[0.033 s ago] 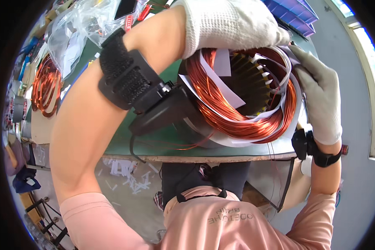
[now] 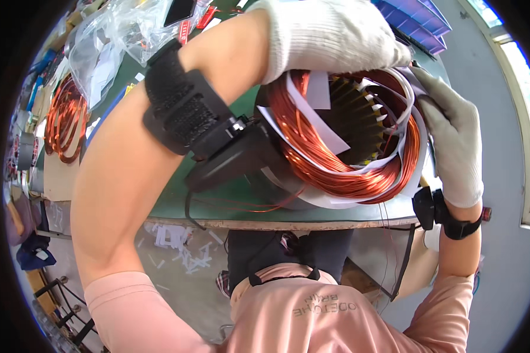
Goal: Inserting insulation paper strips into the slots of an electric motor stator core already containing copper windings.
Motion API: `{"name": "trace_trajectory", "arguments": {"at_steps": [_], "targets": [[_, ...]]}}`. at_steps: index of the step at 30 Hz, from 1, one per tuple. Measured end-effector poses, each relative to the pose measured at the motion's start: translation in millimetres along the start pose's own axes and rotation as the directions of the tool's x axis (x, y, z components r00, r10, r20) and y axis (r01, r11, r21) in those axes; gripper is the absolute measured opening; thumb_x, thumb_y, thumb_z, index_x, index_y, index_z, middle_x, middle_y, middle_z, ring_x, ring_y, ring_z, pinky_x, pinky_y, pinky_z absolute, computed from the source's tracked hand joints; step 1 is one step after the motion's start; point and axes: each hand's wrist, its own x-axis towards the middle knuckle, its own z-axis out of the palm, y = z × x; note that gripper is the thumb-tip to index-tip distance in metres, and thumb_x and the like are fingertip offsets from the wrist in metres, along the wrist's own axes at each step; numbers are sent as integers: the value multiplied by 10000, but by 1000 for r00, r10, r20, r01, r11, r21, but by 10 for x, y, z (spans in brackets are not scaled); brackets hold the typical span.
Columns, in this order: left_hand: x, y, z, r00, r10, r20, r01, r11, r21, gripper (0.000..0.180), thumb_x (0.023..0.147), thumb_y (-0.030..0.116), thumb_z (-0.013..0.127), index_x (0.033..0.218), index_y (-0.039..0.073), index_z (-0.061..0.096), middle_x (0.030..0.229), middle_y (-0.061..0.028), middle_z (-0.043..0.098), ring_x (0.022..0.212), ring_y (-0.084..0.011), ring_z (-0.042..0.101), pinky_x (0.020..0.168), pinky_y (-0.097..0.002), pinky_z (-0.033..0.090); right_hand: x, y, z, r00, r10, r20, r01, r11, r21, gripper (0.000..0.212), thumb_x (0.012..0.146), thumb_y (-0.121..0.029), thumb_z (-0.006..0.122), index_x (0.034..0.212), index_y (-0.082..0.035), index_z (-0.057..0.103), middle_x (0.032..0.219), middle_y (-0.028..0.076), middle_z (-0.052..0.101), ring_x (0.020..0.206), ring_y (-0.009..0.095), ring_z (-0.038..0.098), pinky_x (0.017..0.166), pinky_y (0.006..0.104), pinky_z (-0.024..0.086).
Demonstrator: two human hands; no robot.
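Observation:
A motor stator (image 2: 350,132) lies on the bench with its slotted bore showing. Thick bundles of copper winding (image 2: 341,182) ring its opening. White insulating paper (image 2: 321,126) is tucked among the wires, and white sleeved leads (image 2: 407,97) curve along the right side. My left hand (image 2: 335,38), in a white knit glove, reaches across the far side. Its fingers are closed at the far right rim, and what they pinch is hidden. My gloved right hand (image 2: 453,126) is at the right rim, thumb and fingers closed around the edge of a greyish paper sheet (image 2: 415,82).
Blue plastic bins (image 2: 421,23) stand at the back right. Clear plastic bags (image 2: 109,47) and a loose copper coil (image 2: 65,120) lie to the left. The green bench's front edge (image 2: 265,225) runs before me. Paper scraps (image 2: 182,244) litter the floor.
My left forearm and glove have shifted very slightly to the right. My right hand has hardly moved at the rim.

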Motion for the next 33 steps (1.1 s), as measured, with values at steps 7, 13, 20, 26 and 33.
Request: {"name": "trace_trajectory", "arguments": {"at_steps": [7, 13, 20, 26, 33], "targets": [[34, 159, -336, 969, -138, 205, 156, 985, -78, 216, 920, 96, 457, 1080, 37, 589, 802, -195, 640, 729, -326, 660, 610, -381, 521, -295, 98, 113, 988, 71, -139, -61, 995, 76, 340, 885, -14, 518, 1208, 49, 605, 981, 87, 653, 881, 101, 580, 795, 236, 469], [81, 28, -73, 986, 26, 165, -40, 996, 85, 236, 931, 113, 446, 1122, 20, 550, 885, -185, 660, 808, -323, 669, 703, -367, 527, -285, 145, 120, 980, 187, -70, -153, 929, 337, 349, 920, -30, 525, 1253, 65, 565, 1064, 89, 652, 922, 128, 603, 850, 257, 485], [-110, 221, -289, 956, -213, 202, 223, 974, -31, 346, 950, 109, 435, 1295, 83, 455, 958, -217, 653, 873, -332, 676, 717, -414, 532, -465, 90, 32, 966, 257, -21, -253, 960, 120, 267, 888, -33, 551, 1121, 78, 623, 880, 29, 640, 838, 89, 537, 784, 224, 452], [214, 198, -293, 793, -298, 531, 247, 955, 166, 351, 943, 104, 458, 1291, 58, 455, 991, -261, 631, 902, -346, 667, 725, -400, 540, -419, 52, 33, 969, 244, -32, -236, 960, 153, 317, 902, -130, 581, 1133, 86, 594, 889, 54, 631, 792, 97, 536, 745, 238, 456], [39, 270, -331, 909, -252, 331, 201, 963, 182, 326, 912, 83, 500, 1234, 31, 493, 975, -241, 656, 916, -363, 666, 741, -408, 540, -475, 97, -44, 968, 251, -8, -240, 933, 267, 230, 915, -113, 579, 1034, 79, 625, 882, 32, 627, 785, 60, 531, 726, 206, 445]]}}
